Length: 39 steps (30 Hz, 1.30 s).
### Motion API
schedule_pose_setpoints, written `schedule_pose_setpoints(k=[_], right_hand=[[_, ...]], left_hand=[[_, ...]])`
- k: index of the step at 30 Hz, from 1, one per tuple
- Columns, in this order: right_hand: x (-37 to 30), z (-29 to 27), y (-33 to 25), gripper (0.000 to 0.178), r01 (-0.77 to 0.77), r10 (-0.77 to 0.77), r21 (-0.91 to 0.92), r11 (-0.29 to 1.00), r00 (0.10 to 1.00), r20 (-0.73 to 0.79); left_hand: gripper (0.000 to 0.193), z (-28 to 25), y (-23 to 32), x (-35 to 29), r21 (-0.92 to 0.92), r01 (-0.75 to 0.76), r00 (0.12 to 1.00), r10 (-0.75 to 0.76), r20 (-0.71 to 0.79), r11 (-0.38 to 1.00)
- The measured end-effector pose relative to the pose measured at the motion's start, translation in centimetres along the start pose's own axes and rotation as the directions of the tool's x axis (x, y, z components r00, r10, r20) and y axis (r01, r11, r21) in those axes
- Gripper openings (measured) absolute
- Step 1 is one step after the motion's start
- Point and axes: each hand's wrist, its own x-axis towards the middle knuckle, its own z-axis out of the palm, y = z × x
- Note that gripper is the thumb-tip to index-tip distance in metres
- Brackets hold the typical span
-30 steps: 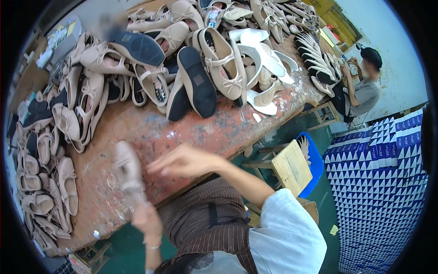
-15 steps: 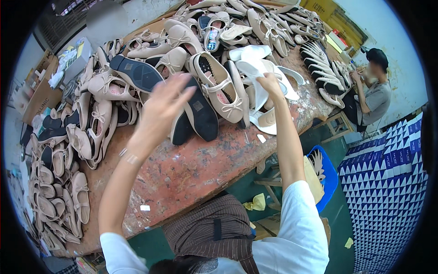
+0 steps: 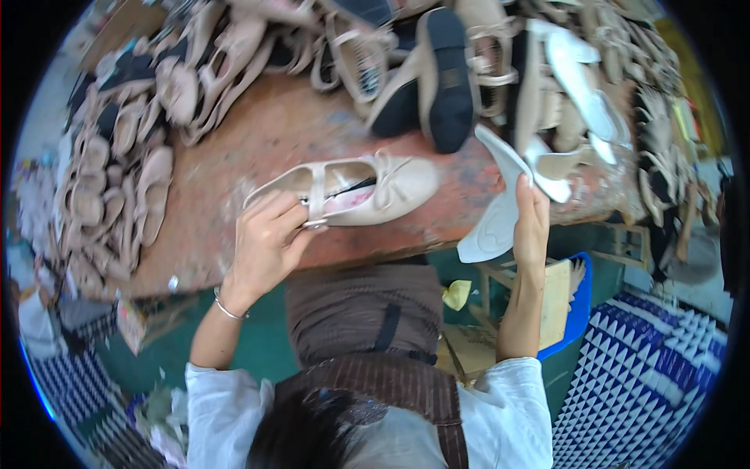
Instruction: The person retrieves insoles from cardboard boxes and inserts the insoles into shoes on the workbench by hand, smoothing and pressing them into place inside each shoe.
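My left hand (image 3: 269, 234) grips a beige Mary Jane shoe (image 3: 410, 186) near its heel and strap. Its toe points right, with a small bow on top and a pinkish print inside. In my right hand (image 3: 532, 219) is a white insole (image 3: 500, 223), pinched along one edge and held upright over the table's front edge. More white insoles (image 3: 574, 70) lie beyond my right hand. Between them and the shoe, a beige shoe with its black sole (image 3: 451, 86) facing up leans on the pile.
The worn reddish table (image 3: 226, 164) carries heaps of beige shoes (image 3: 152, 195) at the left and along the back. On the floor at right stand a blue tub (image 3: 578, 309) and a wooden stool (image 3: 488, 293). Patterned blue-and-white boxes (image 3: 625, 359) are stacked at the lower right.
My left hand has taken a beige shoe and brought it nearer, above the table's front. My right hand has drawn a white insole away from the others toward me. The view has shifted.
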Motion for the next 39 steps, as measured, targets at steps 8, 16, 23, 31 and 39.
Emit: schedule_pose_setpoints(k=[8, 16, 23, 31, 39], right_hand=[[-4.8, 13.8, 0.8, 0.048, 0.756, -0.424, -0.386, 0.528, 0.629, 0.652], [-5.8, 22.1, 3.0, 0.019, 0.785, -0.505, -0.220, 0.579, 0.557, 0.660], [-6.8, 26.7, 4.0, 0.015, 0.676, -0.423, -0.164, 0.718, 0.611, 0.669], [-7.2, 28.8, 4.2, 0.021, 0.516, -0.233, -0.189, 0.835, 0.643, 0.729], [-8.2, 29.8, 5.3, 0.012, 0.633, -0.307, -0.235, 0.738, 0.625, 0.717]], left_hand=[[0.042, 3.6, -4.2, -14.3, 0.129, 0.477, 0.861, -0.432, -0.270, 0.870], [0.054, 5.7, -7.5, -16.2, -0.474, 0.692, 0.503, -0.835, -0.224, 0.544], [0.056, 5.0, -8.8, -16.3, -0.537, 0.675, 0.509, -0.846, -0.158, 0.506], [0.050, 5.4, -10.0, -16.3, -0.651, 0.633, 0.466, -0.878, -0.110, 0.418], [0.030, 6.2, -10.8, -15.7, -0.639, 0.636, 0.429, -0.887, -0.172, 0.432]])
